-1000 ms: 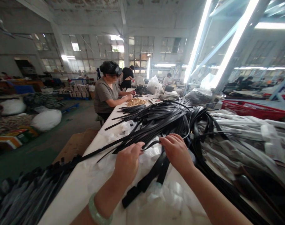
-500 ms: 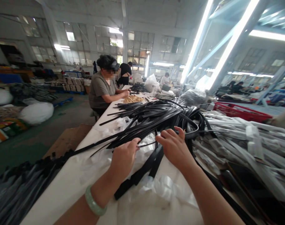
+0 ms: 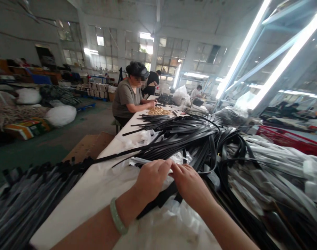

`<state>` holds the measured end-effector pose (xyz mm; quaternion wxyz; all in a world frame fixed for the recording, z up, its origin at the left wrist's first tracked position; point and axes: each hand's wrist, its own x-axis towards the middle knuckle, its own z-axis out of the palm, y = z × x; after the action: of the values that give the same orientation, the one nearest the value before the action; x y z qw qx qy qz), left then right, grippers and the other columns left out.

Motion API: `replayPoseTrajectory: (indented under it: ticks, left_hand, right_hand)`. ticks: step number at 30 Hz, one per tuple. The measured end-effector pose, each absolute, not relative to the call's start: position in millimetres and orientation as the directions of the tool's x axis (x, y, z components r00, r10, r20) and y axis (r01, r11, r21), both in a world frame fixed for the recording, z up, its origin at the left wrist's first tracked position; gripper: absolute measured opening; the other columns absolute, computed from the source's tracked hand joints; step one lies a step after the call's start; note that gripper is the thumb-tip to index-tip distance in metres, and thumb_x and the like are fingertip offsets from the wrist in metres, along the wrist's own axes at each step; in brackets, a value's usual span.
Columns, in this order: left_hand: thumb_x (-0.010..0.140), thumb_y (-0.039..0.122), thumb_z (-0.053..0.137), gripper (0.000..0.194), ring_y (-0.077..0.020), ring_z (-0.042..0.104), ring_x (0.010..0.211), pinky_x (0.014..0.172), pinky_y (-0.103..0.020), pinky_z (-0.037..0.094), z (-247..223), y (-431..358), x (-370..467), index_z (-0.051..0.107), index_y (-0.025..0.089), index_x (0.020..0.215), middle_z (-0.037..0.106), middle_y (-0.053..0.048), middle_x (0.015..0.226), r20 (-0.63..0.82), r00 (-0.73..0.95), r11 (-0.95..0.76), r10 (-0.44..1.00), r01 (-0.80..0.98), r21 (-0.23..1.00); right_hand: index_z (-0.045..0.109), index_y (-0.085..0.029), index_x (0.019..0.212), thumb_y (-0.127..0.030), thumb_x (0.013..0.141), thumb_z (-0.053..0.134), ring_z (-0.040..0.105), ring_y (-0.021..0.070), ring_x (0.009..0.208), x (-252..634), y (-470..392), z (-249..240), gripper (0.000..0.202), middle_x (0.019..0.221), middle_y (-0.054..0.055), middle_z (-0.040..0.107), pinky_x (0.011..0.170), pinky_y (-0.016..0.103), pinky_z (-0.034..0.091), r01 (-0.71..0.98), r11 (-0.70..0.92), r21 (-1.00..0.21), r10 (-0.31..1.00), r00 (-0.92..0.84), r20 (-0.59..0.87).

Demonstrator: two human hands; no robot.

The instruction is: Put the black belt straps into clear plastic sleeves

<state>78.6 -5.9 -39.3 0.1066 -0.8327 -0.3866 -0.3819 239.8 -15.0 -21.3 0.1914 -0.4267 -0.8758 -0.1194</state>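
My left hand [image 3: 152, 180], with a pale green bangle [image 3: 118, 216] on its wrist, is closed low over the white table [image 3: 96, 189]. My right hand [image 3: 187, 184] is closed too, and the fingertips of both hands meet. A thin black strap ran between them a moment ago; its gripped part is now hidden by my fingers. Just beyond lies a large heap of long black straps [image 3: 179, 137]. Wider black straps [image 3: 158, 200] pass beneath my hands. Crumpled clear plastic [image 3: 174, 217] lies on the near side of them.
Plastic-wrapped strips [image 3: 275, 166] are piled at the right, before a red crate [image 3: 291, 140]. Bundled black strips [image 3: 43, 201] stand along the left table edge. Across the table a co-worker [image 3: 129, 93] handles small things by gold-coloured metal pieces [image 3: 158, 110]. Cardboard [image 3: 90, 146] lies on the floor.
My hands have come together from a short distance apart, and the strap stretch between them no longer shows. The view has swung slightly right-to-left, shifting the scene rightward.
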Motion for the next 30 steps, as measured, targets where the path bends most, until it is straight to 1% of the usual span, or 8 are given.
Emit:
replayPoseTrajectory:
  ticks: [6,10,13,17,21,25,27,30]
  left_hand:
    - [0.086,0.015,0.057,0.027,-0.0190,0.058,0.096,0.084,-0.031,0.050,-31.0,-5.6,79.4,0.052,0.019,0.113,0.059,-0.005,0.099,0.699,0.301,-0.643,0.648,0.708,0.291]
    - [0.071,0.027,0.076,0.056,-0.0249,0.051,0.107,0.095,-0.042,0.044,-14.5,-1.2,62.2,0.049,0.020,0.120,0.053,-0.007,0.109,0.650,0.261,-0.571,0.714,0.754,0.325]
    - [0.057,0.034,0.085,0.074,-0.0303,0.051,0.112,0.098,-0.048,0.041,-5.7,12.0,35.7,0.051,0.021,0.121,0.056,-0.010,0.116,0.506,0.345,-0.564,0.791,0.731,0.384]
    - [0.071,0.035,0.073,0.042,-0.0238,0.059,0.104,0.094,-0.037,0.045,-5.1,30.0,13.5,0.061,0.018,0.107,0.065,-0.007,0.110,0.308,0.441,-0.516,0.843,0.502,0.694]
    - [0.075,0.042,0.067,0.034,-0.0219,0.061,0.097,0.091,-0.034,0.046,-11.1,28.4,25.7,0.067,0.016,0.096,0.068,-0.007,0.103,0.278,0.530,-0.519,0.801,0.383,0.764]
    - [0.075,0.045,0.067,0.030,-0.0204,0.062,0.086,0.084,-0.032,0.047,-13.8,22.2,41.5,0.069,0.014,0.078,0.070,-0.007,0.090,0.345,0.448,-0.490,0.825,0.262,0.831]
    - [0.078,0.045,0.063,0.034,-0.0176,0.061,0.072,0.074,-0.029,0.048,-11.7,24.2,40.2,0.066,0.013,0.065,0.067,-0.005,0.070,0.376,0.344,-0.449,0.860,0.164,0.878]
    - [0.081,0.047,0.060,0.037,-0.0137,0.057,0.066,0.070,-0.026,0.045,-2.2,28.9,27.8,0.060,0.015,0.062,0.061,-0.001,0.062,0.456,0.139,-0.469,0.879,0.077,0.880]
  right_hand:
    - [0.061,-0.022,0.098,-0.025,0.094,0.052,0.057,0.0170,0.067,249.2,-11.4,-18.0,0.011,0.072,-0.001,0.064,0.069,0.029,0.033,0.769,0.639,0.030,0.666,-0.572,0.479]
    - [0.065,-0.023,0.093,-0.022,0.095,0.048,0.059,0.0155,0.066,262.5,-3.4,-18.2,0.018,0.070,-0.001,0.065,0.066,0.027,0.035,0.723,0.690,-0.018,0.647,-0.605,0.464]
    - [0.068,-0.021,0.094,-0.027,0.095,0.045,0.060,0.0159,0.066,279.2,6.7,-19.9,0.024,0.072,0.002,0.067,0.065,0.026,0.038,0.776,0.626,-0.072,0.637,-0.456,0.622]
    - [0.070,-0.017,0.088,-0.038,0.094,0.047,0.058,0.0146,0.061,299.4,12.1,-14.6,0.031,0.068,0.003,0.065,0.061,0.024,0.040,0.829,0.466,-0.310,0.563,-0.008,0.826]
    - [0.065,-0.016,0.069,-0.041,0.094,0.047,0.053,0.0126,0.054,304.4,4.1,-1.5,0.039,0.057,0.001,0.058,0.056,0.023,0.036,0.810,0.361,-0.461,0.464,0.273,0.843]
    - [0.063,-0.016,0.067,-0.042,0.094,0.045,0.052,0.0122,0.053,303.4,-1.0,5.0,0.042,0.055,0.000,0.058,0.056,0.023,0.034,0.768,0.363,-0.527,0.400,0.383,0.833]
    - [0.062,-0.016,0.065,-0.042,0.095,0.044,0.052,0.0120,0.052,304.2,0.7,4.1,0.044,0.055,0.000,0.057,0.055,0.023,0.034,0.761,0.355,-0.543,0.405,0.398,0.823]
    - [0.061,-0.017,0.065,-0.044,0.095,0.043,0.051,0.0121,0.054,306.2,6.6,-1.1,0.045,0.055,0.000,0.057,0.055,0.022,0.033,0.777,0.344,-0.527,0.442,0.361,0.821]
